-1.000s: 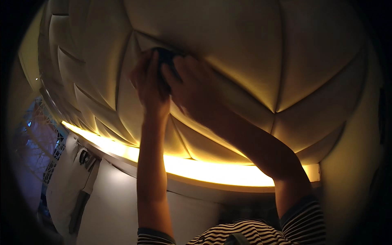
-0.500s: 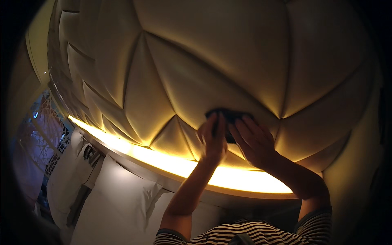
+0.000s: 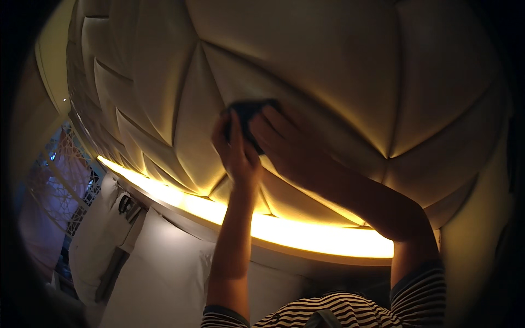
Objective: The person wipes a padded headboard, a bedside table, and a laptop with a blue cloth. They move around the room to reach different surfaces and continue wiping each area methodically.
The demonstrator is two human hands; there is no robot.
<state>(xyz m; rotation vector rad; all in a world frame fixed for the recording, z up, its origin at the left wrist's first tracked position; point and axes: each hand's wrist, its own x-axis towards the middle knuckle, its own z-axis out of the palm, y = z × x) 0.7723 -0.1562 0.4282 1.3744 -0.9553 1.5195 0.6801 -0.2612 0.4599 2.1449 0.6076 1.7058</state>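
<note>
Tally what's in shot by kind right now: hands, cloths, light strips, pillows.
Hands: 2, left hand and right hand, both on the cloth
Dark cloth: 1, pressed to the padded headboard
Light strip: 1
White pillows: 2 visible
Total: 6

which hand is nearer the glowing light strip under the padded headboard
Left. The left hand sits lower on the padded headboard, just above the light strip. The right hand lies a little higher and farther right, pressing the dark cloth.
</note>
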